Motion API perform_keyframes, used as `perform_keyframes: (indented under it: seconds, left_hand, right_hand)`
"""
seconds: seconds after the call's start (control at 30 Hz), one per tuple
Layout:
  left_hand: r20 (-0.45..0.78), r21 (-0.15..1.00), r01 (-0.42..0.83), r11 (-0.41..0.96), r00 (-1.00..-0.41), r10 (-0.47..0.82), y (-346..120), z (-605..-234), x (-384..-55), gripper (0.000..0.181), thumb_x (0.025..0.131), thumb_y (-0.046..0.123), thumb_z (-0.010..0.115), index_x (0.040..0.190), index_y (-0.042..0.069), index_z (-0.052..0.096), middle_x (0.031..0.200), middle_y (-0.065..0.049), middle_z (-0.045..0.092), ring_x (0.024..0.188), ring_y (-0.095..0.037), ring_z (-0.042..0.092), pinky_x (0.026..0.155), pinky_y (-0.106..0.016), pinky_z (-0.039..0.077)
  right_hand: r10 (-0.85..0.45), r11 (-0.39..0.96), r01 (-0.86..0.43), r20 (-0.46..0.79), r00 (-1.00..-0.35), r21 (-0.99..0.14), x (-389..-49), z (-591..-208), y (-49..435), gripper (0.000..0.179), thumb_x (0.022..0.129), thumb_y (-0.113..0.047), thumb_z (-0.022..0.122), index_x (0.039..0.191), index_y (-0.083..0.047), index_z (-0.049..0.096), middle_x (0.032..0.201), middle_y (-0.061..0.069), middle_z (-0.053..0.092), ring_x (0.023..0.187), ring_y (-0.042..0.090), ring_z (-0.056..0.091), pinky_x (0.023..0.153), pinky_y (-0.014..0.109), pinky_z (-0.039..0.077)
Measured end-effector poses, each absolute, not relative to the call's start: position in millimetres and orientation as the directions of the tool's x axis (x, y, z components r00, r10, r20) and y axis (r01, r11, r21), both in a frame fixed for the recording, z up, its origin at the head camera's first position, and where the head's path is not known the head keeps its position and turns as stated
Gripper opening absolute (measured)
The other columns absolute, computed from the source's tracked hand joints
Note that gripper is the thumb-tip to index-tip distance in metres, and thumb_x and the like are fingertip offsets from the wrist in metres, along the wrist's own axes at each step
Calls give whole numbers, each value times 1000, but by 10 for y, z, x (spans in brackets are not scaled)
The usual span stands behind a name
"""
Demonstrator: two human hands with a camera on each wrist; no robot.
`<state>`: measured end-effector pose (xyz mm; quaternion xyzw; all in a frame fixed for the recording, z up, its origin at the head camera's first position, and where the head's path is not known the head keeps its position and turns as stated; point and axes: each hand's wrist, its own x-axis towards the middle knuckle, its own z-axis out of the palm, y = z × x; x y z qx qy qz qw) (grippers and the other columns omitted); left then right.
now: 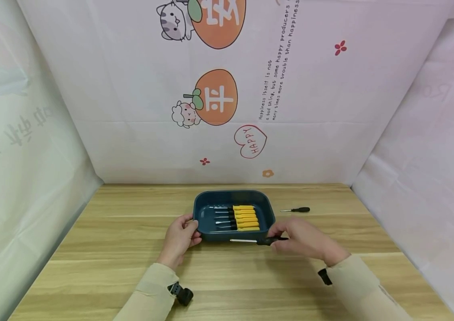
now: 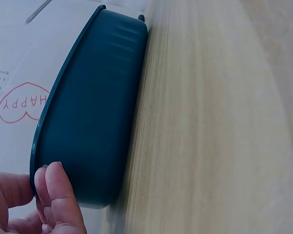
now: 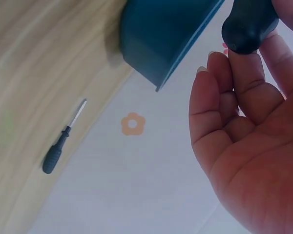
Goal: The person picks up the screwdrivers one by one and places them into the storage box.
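Observation:
A dark teal plastic box (image 1: 210, 235) stands on the table in the head view. Inside lie several screwdrivers (image 1: 247, 218) with yellow and black handles, side by side, shafts toward the left. My left hand (image 1: 179, 237) pinches the box's left front corner; its thumb is at the rim and its fingers (image 2: 62, 195) press the outer wall. Just in front of the box's right front corner, my right hand (image 1: 305, 238) grips a black-handled screwdriver (image 1: 265, 241), its bare shaft pointing left. The right wrist view shows that handle's rounded end (image 3: 246, 29) between thumb and fingers.
A smaller black screwdriver (image 1: 301, 209) lies on the wood-grain table (image 1: 130, 214) to the right of the box. White printed cloth (image 1: 315, 111) rises behind the table and along both sides.

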<state>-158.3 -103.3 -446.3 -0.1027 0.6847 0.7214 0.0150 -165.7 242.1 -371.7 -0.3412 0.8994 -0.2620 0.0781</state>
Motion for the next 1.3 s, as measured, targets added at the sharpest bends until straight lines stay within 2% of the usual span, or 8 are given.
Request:
perform_keyframes:
  seconds: [0.17,0.33,0.63,0.83,1.17,1.3]
  left_hand:
    - [-166,985,-160,-58,-979,-118,-1035,-4458,-1575,47,108,15,57,151,1,49,109,-15,57,80,-16,61,69,-25,63]
    - [-167,985,-161,-54,-979,-119,-1032,-4454,-1571,47,107,15,57,151,2,50,108,-15,58,81,-16,61,70,-26,63]
    - [-165,986,-159,-57,-979,-123,-1033,-4453,-1573,45,107,15,57,150,1,50,107,-15,58,80,-15,61,70,-26,63]
    - [-164,986,-157,-57,-979,-124,-1035,-4461,-1579,45,107,14,57,150,1,51,105,-13,58,79,-15,62,70,-26,63]
    - [-163,986,-157,-55,-978,-129,-1034,-4478,-1591,44,107,13,56,149,0,51,104,-12,58,79,-15,62,69,-25,63]
    - [-162,986,-156,-57,-979,-127,-1035,-4480,-1592,45,107,13,56,149,-1,51,105,-15,58,79,-15,62,70,-25,63]
  right_hand:
    - [-627,657,-545,25,-779,-521,-1742,-3646,2324,10,93,-26,79,103,-27,77,95,-15,72,77,5,59,68,24,54]
    - [-608,676,-512,-9,-794,-530,-1824,-3602,2252,11,94,-28,78,105,-26,77,95,-16,72,79,11,61,69,25,54]
    - [-609,706,-540,-4,-793,-458,-1982,-3591,2146,14,95,-30,77,107,-24,77,96,-16,72,83,8,60,79,28,55]
    - [-632,710,-576,-6,-775,-406,-2081,-3616,2068,12,95,-28,78,105,-21,77,90,-15,70,77,9,55,72,26,50]
    - [-575,781,-515,-83,-814,-354,-2198,-3681,1950,15,96,-32,76,108,-23,78,93,-13,69,84,14,56,80,32,51]
    - [-584,785,-533,-89,-807,-316,-2247,-3721,1917,16,98,-32,75,109,-21,78,93,-12,69,83,13,56,80,33,53]
